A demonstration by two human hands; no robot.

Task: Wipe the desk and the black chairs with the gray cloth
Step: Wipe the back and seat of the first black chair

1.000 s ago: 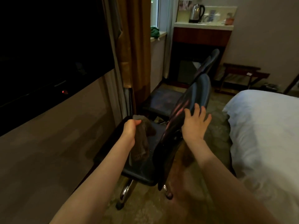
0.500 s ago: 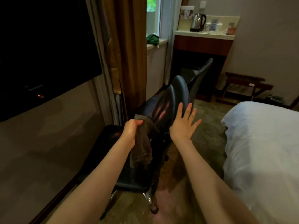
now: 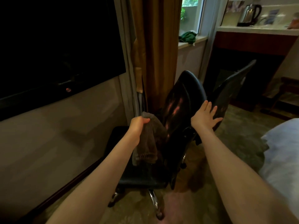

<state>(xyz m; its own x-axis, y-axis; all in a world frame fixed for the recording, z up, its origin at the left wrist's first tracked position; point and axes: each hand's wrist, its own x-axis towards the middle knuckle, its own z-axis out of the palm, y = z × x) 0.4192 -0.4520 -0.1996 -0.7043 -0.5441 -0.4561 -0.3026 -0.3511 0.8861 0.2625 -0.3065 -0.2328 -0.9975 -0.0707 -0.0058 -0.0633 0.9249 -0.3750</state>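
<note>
One gray cloth (image 3: 148, 143) in left hand (image 3: 137, 126); right hand (image 3: 203, 117) against black chair (image 3: 182, 97)

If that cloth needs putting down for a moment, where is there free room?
The near black chair's padded seat lies bare under the hanging gray cloth gripped by the left hand. The white bed at right is open, and the windowsill has room beside the green bundle. The white counter with the steel kettle is crowded.

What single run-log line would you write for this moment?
left hand: grips gray cloth, hanging | right hand: open, at back of black chair | cloth-chair contact: cannot tell
</note>
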